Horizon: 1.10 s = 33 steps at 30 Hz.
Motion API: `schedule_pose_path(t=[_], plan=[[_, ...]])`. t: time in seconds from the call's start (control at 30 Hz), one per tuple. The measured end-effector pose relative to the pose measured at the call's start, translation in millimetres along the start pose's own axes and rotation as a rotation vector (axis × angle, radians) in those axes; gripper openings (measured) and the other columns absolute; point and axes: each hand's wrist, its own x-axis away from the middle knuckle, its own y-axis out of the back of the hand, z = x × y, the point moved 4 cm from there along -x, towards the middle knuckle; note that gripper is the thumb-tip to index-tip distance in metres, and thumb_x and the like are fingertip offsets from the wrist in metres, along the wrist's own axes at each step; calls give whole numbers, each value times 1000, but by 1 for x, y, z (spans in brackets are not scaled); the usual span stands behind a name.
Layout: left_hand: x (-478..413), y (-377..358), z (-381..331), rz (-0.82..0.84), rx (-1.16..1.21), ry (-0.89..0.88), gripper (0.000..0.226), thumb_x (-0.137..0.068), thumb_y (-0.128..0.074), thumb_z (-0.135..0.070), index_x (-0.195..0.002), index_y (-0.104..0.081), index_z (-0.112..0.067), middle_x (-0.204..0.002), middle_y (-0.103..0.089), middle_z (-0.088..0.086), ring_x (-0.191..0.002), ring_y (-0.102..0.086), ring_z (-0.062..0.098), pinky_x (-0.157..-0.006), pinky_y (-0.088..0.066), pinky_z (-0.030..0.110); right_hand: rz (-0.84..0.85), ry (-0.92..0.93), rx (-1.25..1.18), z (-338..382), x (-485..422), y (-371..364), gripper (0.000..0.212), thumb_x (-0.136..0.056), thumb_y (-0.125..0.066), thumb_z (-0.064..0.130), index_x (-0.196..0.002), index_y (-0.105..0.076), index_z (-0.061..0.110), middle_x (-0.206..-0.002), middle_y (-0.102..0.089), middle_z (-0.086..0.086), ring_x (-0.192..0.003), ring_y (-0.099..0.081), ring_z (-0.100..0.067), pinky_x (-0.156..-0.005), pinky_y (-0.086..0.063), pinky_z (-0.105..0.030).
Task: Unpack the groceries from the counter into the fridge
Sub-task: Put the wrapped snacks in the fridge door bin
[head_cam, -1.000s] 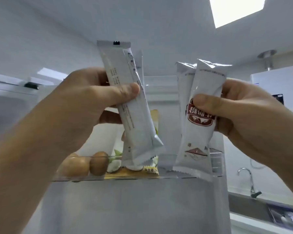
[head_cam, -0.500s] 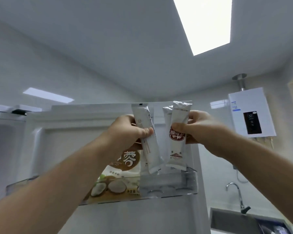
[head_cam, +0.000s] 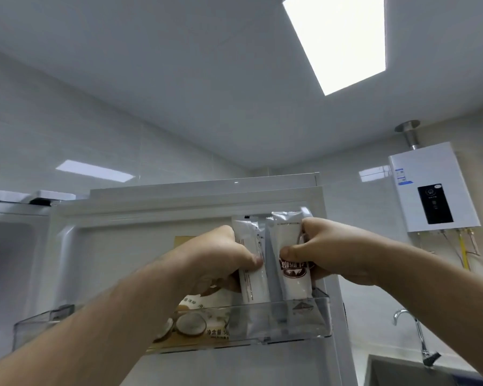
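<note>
Head view. Left hand [head_cam: 215, 260] pinches a glossy white sachet [head_cam: 251, 282], oblong in shape, with the thumb across its front. Right hand [head_cam: 326, 252] pinches a brown-labelled sachet [head_cam: 293, 280] the same way. Both sachets stand upright, side by side, crimped tops up. Their lower ends sit inside the clear rigid-plastic door bin [head_cam: 313, 327] on the fridge door [head_cam: 140, 224], right of a printed coconut carton [head_cam: 195, 324]. Versus 0.5 s ago: the sachets are lower, ends now behind the bin wall, and the hands are closer together.

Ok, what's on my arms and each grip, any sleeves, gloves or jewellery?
Nothing worn that shows. The left arm and right arm are bare up to the frame edge, with no sleeve, watch or bracelet. The left grip and right grip have no gloves, and no ring is visible.
</note>
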Motion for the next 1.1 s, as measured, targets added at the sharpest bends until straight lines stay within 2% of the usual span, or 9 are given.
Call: schedule_pose_path(t=[0.07, 0.2, 0.3, 0.37, 0.47, 0.6, 0.87, 1.0, 1.1], plan=[[0, -1, -1, -6, -16, -7, 17, -88, -68, -3, -89, -52, -9, -79, -68, 13, -49, -67, 13, -34, -43, 19, -6, 2, 42, 0, 0, -3, 28, -86, -75, 21, -105, -56, 14, -97, -73, -10, -86, -74, -24, -78, -61, -46], [-4, -2, 3, -26, -80, -33, 28, -82, -74, -3, -97, -53, -12, -93, -70, 13, -82, -72, 23, -60, -59, 33, -50, 8, 55, -6, -1, -6, 32, -84, -77, 27, -105, -56, 15, -97, -72, -10, -86, -74, -26, -74, -62, -47], [-5, -5, 4, -39, -130, -33, 22, -84, -72, -2, -95, -55, -11, -94, -69, 12, -77, -71, 18, -63, -61, 32, -113, 56, 231, -5, 0, -6, 21, -89, -71, 33, -93, -59, 17, -86, -70, -2, -76, -69, -16, -67, -60, -34], [-6, -6, 5, -66, -176, -37, 17, -86, -69, -2, -92, -56, -11, -93, -68, 13, -74, -69, 18, -60, -60, 30, -148, 78, 405, -2, 2, -7, 29, -91, -66, 38, -77, -59, 14, -70, -61, 3, -61, -56, -11, -54, -47, -23], [-7, -7, 7, -114, -269, -54, 14, -87, -68, -7, -88, -55, -10, -87, -66, 10, -76, -68, 22, -66, -61, 38, -208, 68, 678, -2, 0, -7, 48, -89, -62, 51, -60, -54, 14, -56, -52, 2, -52, -47, -14, -49, -39, -24], [-10, -7, 8, -186, -442, -98, 18, -84, -71, -21, -86, -59, -8, -82, -60, 11, -73, -61, 22, -79, -56, 57, -309, 95, 774, -7, 1, -2, 56, -84, -60, 63, -60, -60, 12, -55, -58, 0, -54, -55, -17, -55, -50, -31], [-9, -6, 5, -302, -730, -211, 44, -80, -75, -38, -111, -50, -19, -99, -66, -3, -85, -62, 12, -78, -56, 37, -253, 57, 709, -22, -5, -5, 62, -86, -54, 68, -53, -50, 16, -48, -47, 2, -50, -45, -17, -52, -39, -29], [0, -7, 0, -373, -913, -323, 51, -81, -69, -51, -125, -57, -28, -115, -67, -7, -102, -61, 14, -86, -52, 34, -298, 56, 703, -28, -3, -6, 70, -84, -51, 74, -61, -62, 8, -52, -57, -3, -51, -55, -19, -55, -52, -35], [12, -4, 0, -457, -944, -384, 52, -82, -62, -60, -127, -57, -34, -115, -65, -10, -105, -59, 13, -82, -47, 27, -376, 130, 750, -27, 6, -2, 69, -82, -49, 76, -65, -68, 12, -58, -65, -2, -57, -64, -18, -61, -57, -36]])
